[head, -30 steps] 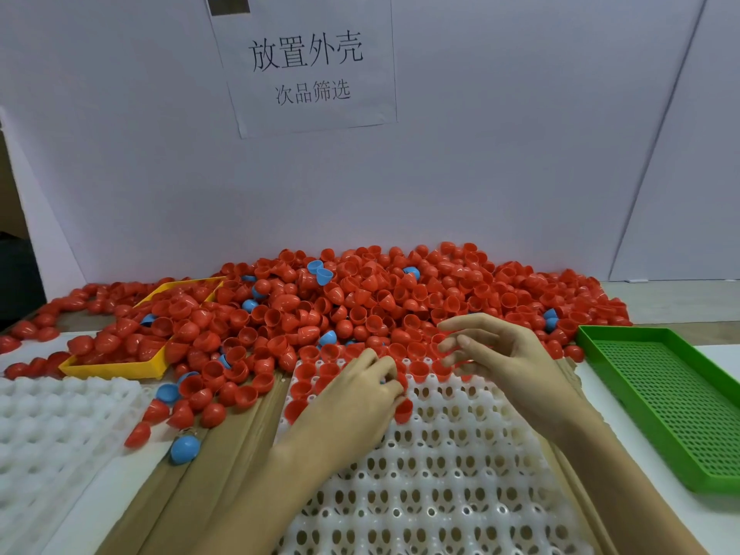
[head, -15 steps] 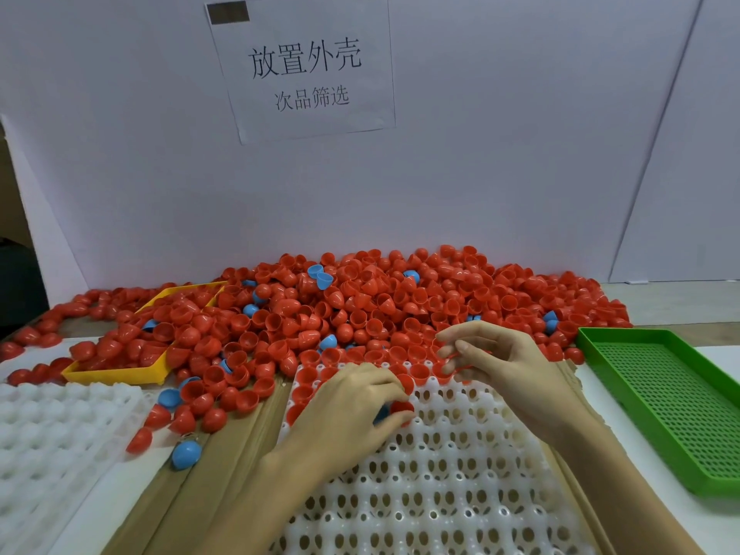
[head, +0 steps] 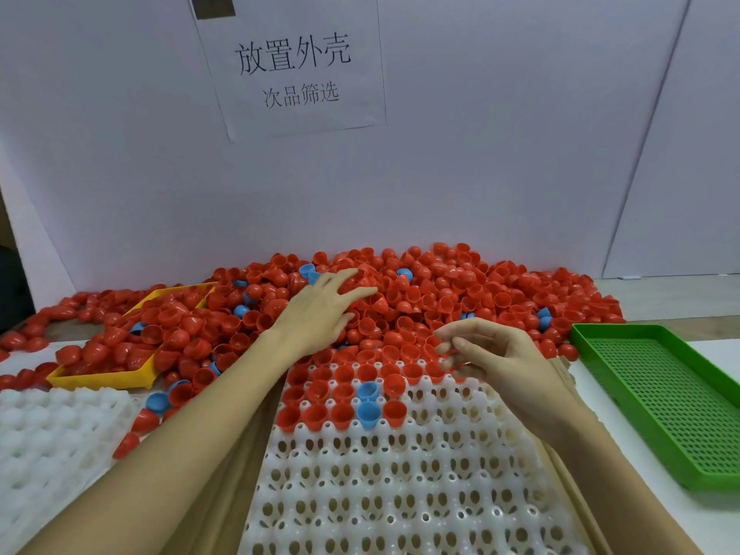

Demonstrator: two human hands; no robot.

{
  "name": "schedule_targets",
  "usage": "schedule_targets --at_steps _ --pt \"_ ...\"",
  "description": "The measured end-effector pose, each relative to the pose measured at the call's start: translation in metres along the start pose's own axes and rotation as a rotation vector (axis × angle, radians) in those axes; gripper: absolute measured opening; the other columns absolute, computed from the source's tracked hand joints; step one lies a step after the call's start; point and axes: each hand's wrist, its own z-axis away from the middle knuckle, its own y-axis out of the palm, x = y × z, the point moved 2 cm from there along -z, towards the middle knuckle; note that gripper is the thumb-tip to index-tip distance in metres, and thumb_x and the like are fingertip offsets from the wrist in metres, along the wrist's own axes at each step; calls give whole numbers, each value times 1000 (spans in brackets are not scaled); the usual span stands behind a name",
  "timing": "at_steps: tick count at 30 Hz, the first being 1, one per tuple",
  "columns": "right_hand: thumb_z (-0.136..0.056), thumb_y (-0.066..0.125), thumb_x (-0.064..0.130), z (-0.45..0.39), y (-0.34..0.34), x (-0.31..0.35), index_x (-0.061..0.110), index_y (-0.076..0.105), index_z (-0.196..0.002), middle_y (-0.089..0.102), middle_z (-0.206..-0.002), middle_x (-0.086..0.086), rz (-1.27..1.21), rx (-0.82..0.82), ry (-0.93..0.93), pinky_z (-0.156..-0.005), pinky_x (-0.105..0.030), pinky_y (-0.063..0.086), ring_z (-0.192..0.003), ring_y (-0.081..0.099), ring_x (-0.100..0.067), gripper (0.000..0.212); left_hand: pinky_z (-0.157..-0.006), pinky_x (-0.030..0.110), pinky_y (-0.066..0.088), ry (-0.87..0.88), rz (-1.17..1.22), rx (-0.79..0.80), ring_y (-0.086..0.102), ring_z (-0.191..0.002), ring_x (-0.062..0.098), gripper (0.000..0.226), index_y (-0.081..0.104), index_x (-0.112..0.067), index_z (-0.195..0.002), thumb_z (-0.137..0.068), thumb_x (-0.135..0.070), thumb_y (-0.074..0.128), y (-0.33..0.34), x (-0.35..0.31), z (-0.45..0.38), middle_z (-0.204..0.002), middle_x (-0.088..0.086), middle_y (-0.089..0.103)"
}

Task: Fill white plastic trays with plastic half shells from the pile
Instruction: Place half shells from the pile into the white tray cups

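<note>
Your left hand (head: 320, 310) lies spread, holding nothing, on the shell pile (head: 420, 298), while your right hand (head: 492, 354) pinches a red half shell (head: 454, 350) just above the white tray's (head: 400, 494) nearest empty pockets.

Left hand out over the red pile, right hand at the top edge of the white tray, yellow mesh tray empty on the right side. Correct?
Not quite. The empty mesh tray on the right is green, not yellow; the yellow tray sits on the left, with red shells in it. The head view shows this. The rest holds: left hand over the pile, right hand at the white tray's top edge.
</note>
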Motion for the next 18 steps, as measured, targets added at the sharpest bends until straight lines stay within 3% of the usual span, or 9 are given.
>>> schedule_targets --at_steps 3,6,12,15,18 --pt "-105 57 5 0 -1 0 18 81 -105 78 -101 -13 -5 -6 10 -80 -27 61 -90 75 -26 28 -114 43 40 4 -146 75 36 -145 26 66 19 -37 -162 -105 -32 52 12 -1 -14 -165 3 30" --pt "-105 57 4 0 -1 0 17 82 -105 78 -101 -13 -13 -7 15 -79 -27 61 -89 75 -25 28 -109 46 41 -55 -153 48 43 -133 26 62 33 -35 -154 -99 -27 61 16 -5 -20 -145 1 46" --pt "-105 56 2 1 0 0 16 82 -103 78 -99 -13 -29 -2 26 -77 -25 60 -88 75 -23 30 -107 56 40 -128 184 -125 57 -98 15 34 59 -30 -122 -98 -6 60 12 -8 -16 -103 -9 55" --pt "-105 56 1 1 1 1 16 82 -103 78 -99 -13 -29 -5 30 -77 -25 60 -88 75 -23 30 -99 45 53 -158 412 -303 68 -94 12 31 62 -25 -120 -98 -3 61 -3 -10 -7 -103 -8 71" --pt "-105 56 2 1 1 1 16 82 -103 78 -99 -13 -29 -9 37 -77 -25 59 -87 74 -23 30 -87 30 60 -227 728 -379 71 -86 7 25 64 -28 -115 -96 -13 71 -21 -21 8 -93 -7 73"
